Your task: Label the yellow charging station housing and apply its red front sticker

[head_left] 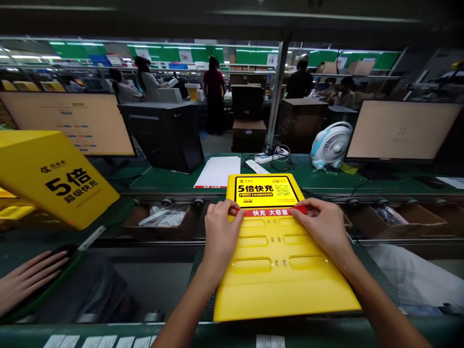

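Observation:
A yellow plastic panel [279,275] with several slot recesses lies flat in front of me, its top carrying a black and yellow printed label [266,191]. A red sticker strip [270,212] with white characters runs across it below the label. My left hand [221,232] pinches the strip's left end with its fingers closed. At the strip's right end my right hand [324,224] pinches it the same way. Both hands rest on the panel.
A second yellow panel [50,176] stands tilted at the left, with another person's hand [29,278] below it. Monitors [72,121] [402,130], a black box [166,135], a small fan [331,145], white sheets [217,171] and cardboard bins [163,220] lie beyond. Several people stand at the back.

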`<state>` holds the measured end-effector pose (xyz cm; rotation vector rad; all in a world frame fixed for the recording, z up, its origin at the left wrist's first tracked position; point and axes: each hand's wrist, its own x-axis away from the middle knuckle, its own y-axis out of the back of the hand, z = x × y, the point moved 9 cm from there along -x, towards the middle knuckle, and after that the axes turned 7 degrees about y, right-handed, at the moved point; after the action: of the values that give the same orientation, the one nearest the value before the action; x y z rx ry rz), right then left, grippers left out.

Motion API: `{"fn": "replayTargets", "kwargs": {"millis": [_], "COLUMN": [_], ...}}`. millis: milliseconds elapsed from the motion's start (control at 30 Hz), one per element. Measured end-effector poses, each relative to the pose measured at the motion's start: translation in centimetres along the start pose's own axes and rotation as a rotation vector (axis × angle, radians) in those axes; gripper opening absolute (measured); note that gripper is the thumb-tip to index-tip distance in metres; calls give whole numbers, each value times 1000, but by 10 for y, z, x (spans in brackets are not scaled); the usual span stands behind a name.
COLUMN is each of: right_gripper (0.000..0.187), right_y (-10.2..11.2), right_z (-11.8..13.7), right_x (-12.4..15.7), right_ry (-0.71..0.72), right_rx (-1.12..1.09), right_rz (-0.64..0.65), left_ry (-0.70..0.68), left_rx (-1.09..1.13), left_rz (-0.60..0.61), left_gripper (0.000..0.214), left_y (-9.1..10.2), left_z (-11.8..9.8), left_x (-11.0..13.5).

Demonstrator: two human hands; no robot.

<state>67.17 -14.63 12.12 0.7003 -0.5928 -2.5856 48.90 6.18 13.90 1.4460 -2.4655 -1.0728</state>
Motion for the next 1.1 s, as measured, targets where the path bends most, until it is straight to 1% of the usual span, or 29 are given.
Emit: {"fn": "replayTargets", "kwargs": {"millis": [133,233,367,467,600,633,667,733,767,800,833,867,900,933,967,1000,1033,1067,1100], "right_gripper": [35,32,20,11,8,9,14,24,27,27,28,31,36,40,44,47,49,51,51], "right_y": [-1,-2,-4,-8,-10,-8,-5,-1,-1,-5,-14,-26,-38,-49,-56,-57,-53,-44,-33], "right_z": [2,4,6,10,17,20,22,27,31,38,46,55,63,67,67,62,53,41,26], "right_x": [-3,-6,-11,-12,-12,-11,-11,-8,-6,-4,1,8,17,28,38,46,50,51,51], "right_ry": [-12,-17,-38,-46,-39,-23,-8,25,67,142,252,382,502,584,621,620,588,540,483], "right_rx": [30,75,144,231,418,500,590,730,756,745,701,630,549,472,408,362,333,313,286], "right_rz": [19,35,74,120,194,192,178,136,121,122,159,234,333,446,550,625,656,646,614], "left_ry": [17,58,118,116,96,90,83,71,45,-5,-78,-170,-262,-337,-379,-388,-368,-319,-249], "left_rx": [-7,-41,-99,-131,-157,-165,-181,-243,-277,-300,-309,-305,-298,-295,-301,-314,-325,-321,-289], "left_rz": [16,58,105,111,110,96,73,7,-20,-22,17,104,222,351,467,552,590,584,546], "left_gripper": [7,7,7,8,10,7,1,16,22,26,28,32,38,43,47,51,55,58,63], "left_y": [0,-2,-3,-4,-5,-3,-1,5,6,5,-1,-12,-24,-35,-44,-48,-47,-42,-35], "left_z": [1,2,4,3,4,4,4,3,-1,-8,-18,-28,-38,-46,-48,-45,-38,-26,-10], "left_x": [-3,-7,-10,-10,-10,-9,-9,-6,-4,-1,3,10,19,29,40,48,53,53,50]}}
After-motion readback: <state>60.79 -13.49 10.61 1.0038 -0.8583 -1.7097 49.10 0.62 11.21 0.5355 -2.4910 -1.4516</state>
